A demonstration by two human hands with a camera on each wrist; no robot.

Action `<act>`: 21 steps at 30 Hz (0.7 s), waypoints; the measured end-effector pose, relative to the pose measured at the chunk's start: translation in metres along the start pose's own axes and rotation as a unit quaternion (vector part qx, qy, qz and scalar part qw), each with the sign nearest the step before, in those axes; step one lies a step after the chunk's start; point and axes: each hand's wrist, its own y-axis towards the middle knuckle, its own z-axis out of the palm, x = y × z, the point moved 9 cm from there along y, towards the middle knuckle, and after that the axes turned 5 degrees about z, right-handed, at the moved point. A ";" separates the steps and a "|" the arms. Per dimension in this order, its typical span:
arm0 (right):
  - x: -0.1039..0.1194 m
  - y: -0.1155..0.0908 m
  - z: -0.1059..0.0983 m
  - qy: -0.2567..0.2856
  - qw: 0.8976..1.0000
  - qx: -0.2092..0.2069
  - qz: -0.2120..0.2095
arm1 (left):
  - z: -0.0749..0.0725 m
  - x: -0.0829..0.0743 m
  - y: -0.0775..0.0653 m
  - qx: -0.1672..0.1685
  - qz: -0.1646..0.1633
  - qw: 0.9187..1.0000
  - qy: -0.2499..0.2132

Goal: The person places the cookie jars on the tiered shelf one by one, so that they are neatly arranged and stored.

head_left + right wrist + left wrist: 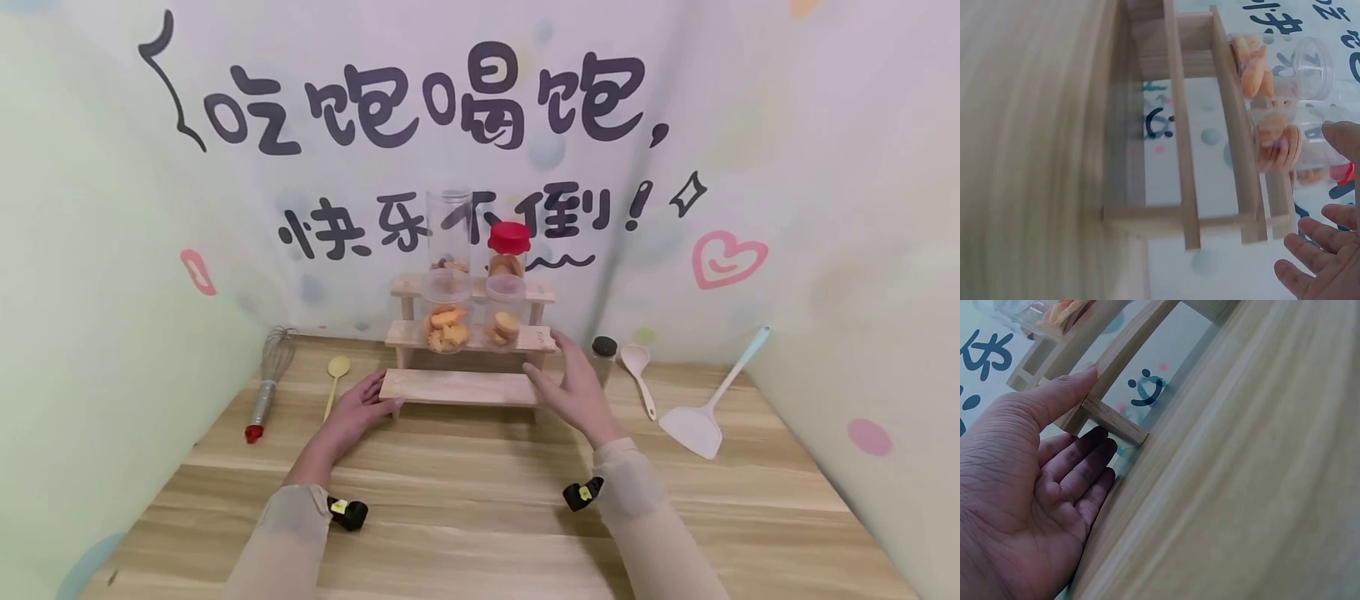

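Note:
A three-step wooden display stand (459, 387) stands toward the back of the table. My left hand (358, 415) holds the left end of its lowest step; in the left wrist view the thumb lies along the board's edge and the fingers are beside the leg (1116, 422). My right hand (576, 393) is at the stand's right end, fingers spread and holding nothing. Two clear jars of cookies, a left one (447, 327) and a right one (502, 323), stand on the middle step. A taller clear jar (449, 225) and a red-lidded jar (509, 242) are on the top step.
Left of the stand lie a whisk (268, 385) and a yellow spoon (336, 379). To the right are a black-capped bottle (603, 358), a white spoon (637, 371) and a white spatula (693, 427). A printed cloth wall (360, 175) rises behind.

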 end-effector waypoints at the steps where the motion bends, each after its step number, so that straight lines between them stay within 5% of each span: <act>1: -0.002 -0.002 -0.001 -0.006 1.000 0.000 -0.003 | -0.001 -0.001 0.000 -0.002 0.002 1.000 0.001; 15: -0.017 -0.017 -0.033 -0.112 0.993 -0.024 -0.043 | 0.001 -0.001 -0.002 0.002 0.003 1.000 -0.003; 21: -0.025 -0.017 -0.031 -0.167 0.986 -0.013 -0.013 | -0.003 -0.010 -0.003 0.007 0.017 0.999 0.046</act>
